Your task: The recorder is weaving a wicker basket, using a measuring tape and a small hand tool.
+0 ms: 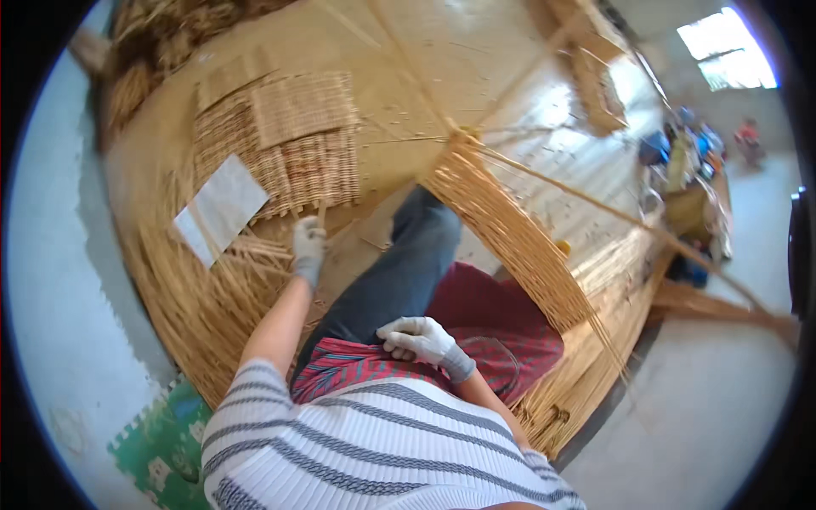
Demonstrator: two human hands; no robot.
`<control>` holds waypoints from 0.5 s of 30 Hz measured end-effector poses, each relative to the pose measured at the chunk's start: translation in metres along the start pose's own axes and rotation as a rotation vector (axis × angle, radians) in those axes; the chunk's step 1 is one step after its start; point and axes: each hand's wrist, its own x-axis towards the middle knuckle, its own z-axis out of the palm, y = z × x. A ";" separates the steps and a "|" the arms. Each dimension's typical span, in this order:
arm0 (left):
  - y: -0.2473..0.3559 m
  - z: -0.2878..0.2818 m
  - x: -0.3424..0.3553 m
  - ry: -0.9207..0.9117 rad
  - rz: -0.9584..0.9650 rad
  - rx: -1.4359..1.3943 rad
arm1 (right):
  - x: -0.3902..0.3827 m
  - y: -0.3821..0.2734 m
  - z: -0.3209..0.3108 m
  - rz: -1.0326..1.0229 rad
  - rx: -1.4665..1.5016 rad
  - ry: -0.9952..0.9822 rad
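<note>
My left hand (308,245), in a pale work glove, reaches forward to the near edge of a woven straw mat (327,170). Its fingers are closed around short straw strands (322,211) there. My right hand (418,342), gloved too, rests over the striped red cloth (348,365) on my lap with its fingers curled; whether something thin is between them is hidden. To the right of my knee, a long woven straw band (501,229) slants from a corner with long loose strands toward my right side. A smaller woven piece (302,106) lies on top of the mats.
Loose straw (170,314) is heaped on the left, partly under a white sheet (221,208). More straw bundles (586,365) lie on the right. A long straw strand (612,212) crosses toward the right. Green floor matting (161,442) shows at lower left; bags (693,204) stand at far right.
</note>
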 end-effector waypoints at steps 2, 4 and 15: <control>0.121 0.024 -0.033 -0.171 -0.322 -0.455 | 0.001 0.019 -0.009 -0.195 0.027 -0.013; 0.190 0.024 -0.075 -0.287 -0.308 -0.773 | -0.006 0.010 -0.003 -0.401 0.102 0.020; 0.241 0.179 -0.252 -1.369 -0.019 0.002 | -0.157 -0.050 -0.043 -1.121 -0.043 0.560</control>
